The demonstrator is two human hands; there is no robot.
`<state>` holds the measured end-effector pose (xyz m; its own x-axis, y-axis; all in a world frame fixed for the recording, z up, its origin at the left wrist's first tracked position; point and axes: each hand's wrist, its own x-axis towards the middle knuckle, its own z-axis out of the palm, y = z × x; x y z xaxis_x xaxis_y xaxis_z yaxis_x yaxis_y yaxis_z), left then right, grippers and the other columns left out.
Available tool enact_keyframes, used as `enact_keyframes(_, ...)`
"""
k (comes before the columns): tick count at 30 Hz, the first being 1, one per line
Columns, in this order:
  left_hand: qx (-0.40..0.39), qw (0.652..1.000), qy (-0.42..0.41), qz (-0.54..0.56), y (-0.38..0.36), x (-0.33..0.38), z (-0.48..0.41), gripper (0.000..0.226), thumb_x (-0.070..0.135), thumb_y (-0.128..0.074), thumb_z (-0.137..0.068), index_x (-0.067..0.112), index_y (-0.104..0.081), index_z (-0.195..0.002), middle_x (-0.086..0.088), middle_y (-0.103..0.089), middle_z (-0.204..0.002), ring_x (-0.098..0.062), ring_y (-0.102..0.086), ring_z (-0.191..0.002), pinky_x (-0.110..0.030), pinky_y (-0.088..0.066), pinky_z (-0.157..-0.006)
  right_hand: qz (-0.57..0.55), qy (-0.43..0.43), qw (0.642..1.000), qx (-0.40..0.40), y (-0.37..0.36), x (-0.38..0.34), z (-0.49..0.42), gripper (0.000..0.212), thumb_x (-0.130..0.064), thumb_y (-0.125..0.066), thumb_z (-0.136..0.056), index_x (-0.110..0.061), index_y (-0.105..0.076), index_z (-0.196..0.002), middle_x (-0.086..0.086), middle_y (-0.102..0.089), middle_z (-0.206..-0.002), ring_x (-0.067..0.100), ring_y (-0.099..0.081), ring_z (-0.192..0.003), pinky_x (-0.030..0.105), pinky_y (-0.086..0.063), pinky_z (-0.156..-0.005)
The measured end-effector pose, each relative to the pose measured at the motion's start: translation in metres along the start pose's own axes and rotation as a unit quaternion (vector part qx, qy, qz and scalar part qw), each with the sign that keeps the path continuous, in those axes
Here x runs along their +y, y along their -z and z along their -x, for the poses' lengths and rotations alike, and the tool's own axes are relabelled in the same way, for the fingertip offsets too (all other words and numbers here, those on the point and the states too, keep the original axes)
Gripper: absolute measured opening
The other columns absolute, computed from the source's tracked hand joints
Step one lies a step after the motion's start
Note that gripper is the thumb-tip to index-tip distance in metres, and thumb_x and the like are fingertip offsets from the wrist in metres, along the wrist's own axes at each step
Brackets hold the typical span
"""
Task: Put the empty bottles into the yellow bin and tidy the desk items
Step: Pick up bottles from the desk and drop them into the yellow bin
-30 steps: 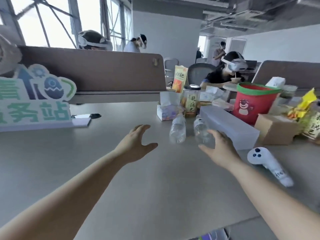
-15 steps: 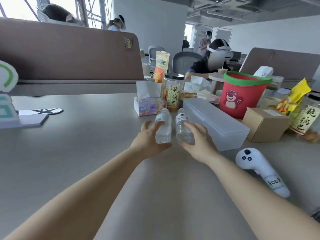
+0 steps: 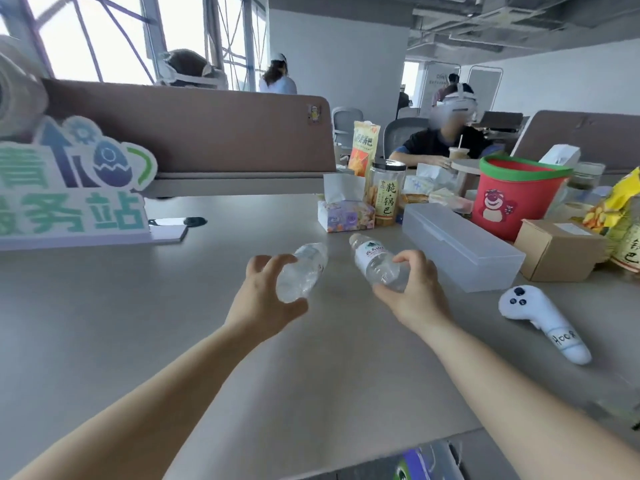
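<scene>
At the centre of the frame, the left hand (image 3: 265, 299) gripped a clear bottle (image 3: 302, 271), fingers curled round it. Just right of it, the right hand (image 3: 417, 292) clasped the labelled bottle (image 3: 375, 263); both seemingly lifted off the desk (image 3: 138, 323).

Grey bench (image 3: 138, 323): sign (image 3: 69, 188) at left, tissue box (image 3: 346, 218) and snack jar (image 3: 387, 194) centre, clear box (image 3: 460, 245), red bucket (image 3: 516, 199), cardboard box (image 3: 557, 249), white controller (image 3: 543, 322) right.
</scene>
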<state>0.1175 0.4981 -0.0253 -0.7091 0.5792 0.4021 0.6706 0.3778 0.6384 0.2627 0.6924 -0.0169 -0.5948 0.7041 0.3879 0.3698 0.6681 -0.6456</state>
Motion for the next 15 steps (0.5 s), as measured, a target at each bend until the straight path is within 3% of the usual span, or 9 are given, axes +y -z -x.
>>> enact_keyframes(4, 0.087, 0.996, 0.021, -0.019, 0.091, -0.046, 0.049, 0.065, 0.021, -0.081, -0.069, 0.029, -0.05, -0.126, 0.003, -0.037, -0.122, -0.017, -0.048, -0.103, -0.025, -0.044, -0.084, -0.082, 0.074, 0.994, -0.015, -0.034, -0.075, 0.027, 0.049, -0.029, -0.074, -0.074, -0.026, -0.044, -0.113, -0.001, -0.041, -0.111, 0.022, -0.052, -0.095, 0.036, -0.047, -0.081)
enact_keyframes(9, 0.195, 0.974, 0.097, -0.058, 0.225, -0.122, 0.124, 0.062, 0.014, -0.081, -0.067, 0.028, -0.054, -0.121, 0.002, -0.039, -0.117, -0.018, -0.049, -0.099, -0.032, -0.049, -0.088, -0.181, 0.157, 0.967, -0.089, -0.117, -0.194, 0.065, 0.044, -0.024, -0.072, -0.076, -0.027, -0.05, -0.114, -0.001, -0.048, -0.119, 0.003, -0.042, -0.092, 0.021, -0.037, -0.078)
enact_keyframes(12, 0.25, 0.954, 0.135, -0.094, 0.309, -0.166, 0.175, 0.063, 0.015, -0.082, -0.066, 0.027, -0.055, -0.121, 0.004, -0.04, -0.116, -0.018, -0.053, -0.095, -0.038, -0.051, -0.088, -0.241, 0.187, 0.94, -0.156, -0.169, -0.276, 0.104, 0.046, -0.037, -0.068, -0.072, -0.032, -0.048, -0.113, -0.005, -0.045, -0.118, 0.007, -0.046, -0.097, 0.026, -0.043, -0.086)
enact_keyframes(15, 0.293, 0.935, 0.159, -0.123, 0.389, -0.196, 0.232, 0.063, 0.028, -0.077, -0.063, 0.033, -0.053, -0.122, 0.006, -0.039, -0.115, -0.021, -0.058, -0.099, -0.038, -0.05, -0.091, -0.295, 0.212, 0.905, -0.221, -0.213, -0.359, 0.153, 0.052, -0.043, -0.061, -0.067, -0.033, -0.047, -0.117, -0.008, -0.043, -0.121, 0.004, -0.049, -0.097, 0.015, -0.04, -0.083)
